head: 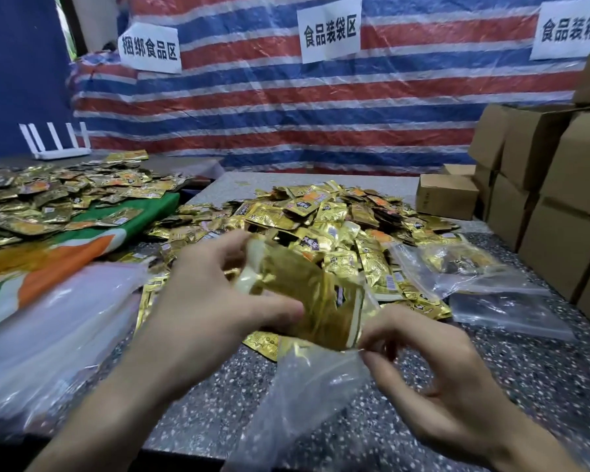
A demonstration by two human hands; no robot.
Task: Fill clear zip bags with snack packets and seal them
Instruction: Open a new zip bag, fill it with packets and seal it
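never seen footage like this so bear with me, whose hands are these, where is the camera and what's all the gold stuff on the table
There is no machine here. One camera is worn on a person's head and looks forward and down, so both hands are the wearer's own. The left hand grips a small stack of gold snack packets at the mouth of a clear zip bag, and the right hand pinches the bag's rim. On the speckled table lies a big pile of the same packets. To the right are filled bags and cardboard boxes.

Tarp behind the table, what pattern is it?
The tarp has red, blue and white stripes, seen in the head view.
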